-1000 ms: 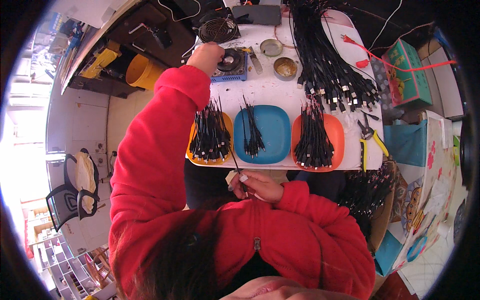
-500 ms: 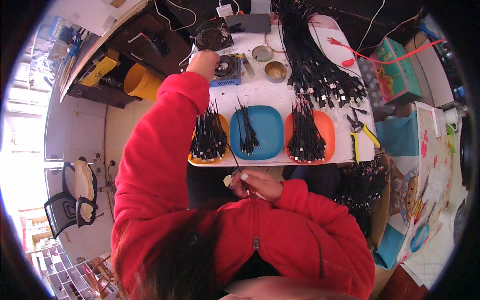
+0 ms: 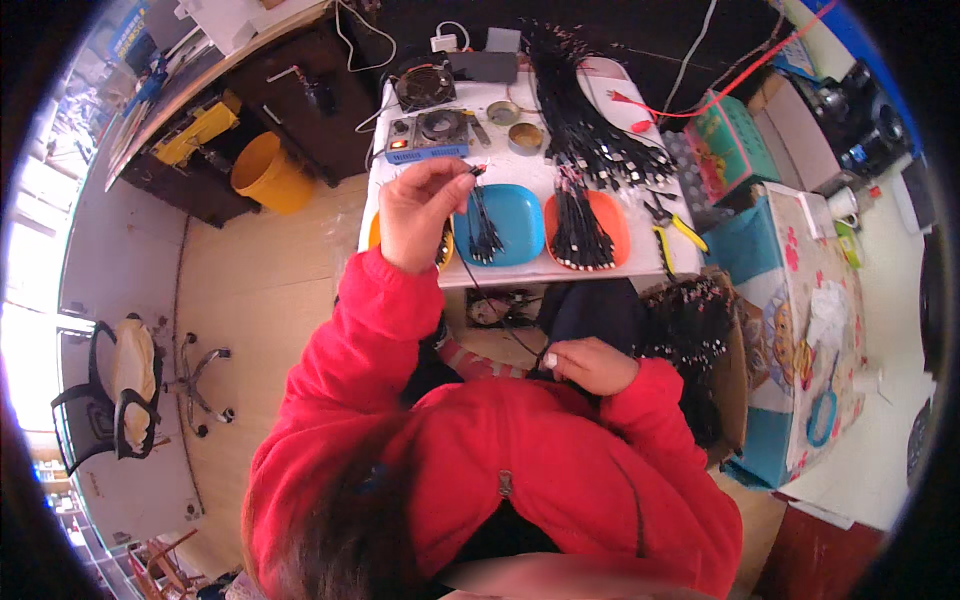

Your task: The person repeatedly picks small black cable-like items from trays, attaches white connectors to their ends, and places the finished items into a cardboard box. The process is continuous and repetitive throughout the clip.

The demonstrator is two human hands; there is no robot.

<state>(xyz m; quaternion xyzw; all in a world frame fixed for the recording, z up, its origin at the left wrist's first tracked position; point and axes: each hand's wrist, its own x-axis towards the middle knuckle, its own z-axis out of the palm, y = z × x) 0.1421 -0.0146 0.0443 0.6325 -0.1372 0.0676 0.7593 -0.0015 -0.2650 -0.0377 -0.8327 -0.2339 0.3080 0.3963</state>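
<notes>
My left hand [image 3: 418, 215] is raised over the near left part of the table, its thumb and fingertips pinched on the stripped wire end of a black cable [image 3: 490, 305]. From there the cable hangs in a curve to my right hand [image 3: 597, 366], which is closed on its other end in front of my body. Past my left hand is a blue box with a round dark top [image 3: 428, 137]. A blue tray [image 3: 530, 225] with a few black cables [image 3: 486, 232] lies just beyond the cable. My left hand partly covers a yellow tray [image 3: 375, 231].
An orange tray [image 3: 622, 232] holds a cable bundle [image 3: 581, 235]. Yellow-handled wire strippers [image 3: 682, 233] lie at right. Behind are a big cable pile [image 3: 595, 120], an open tin [image 3: 525, 138] and a fan [image 3: 424, 86]. A carton of cables [image 3: 735, 375] stands beside the table.
My left hand has come back from the blue box toward me and now pinches the cable's wire end. My right hand has moved right, and the cable stretches between both hands. The view has shifted.
</notes>
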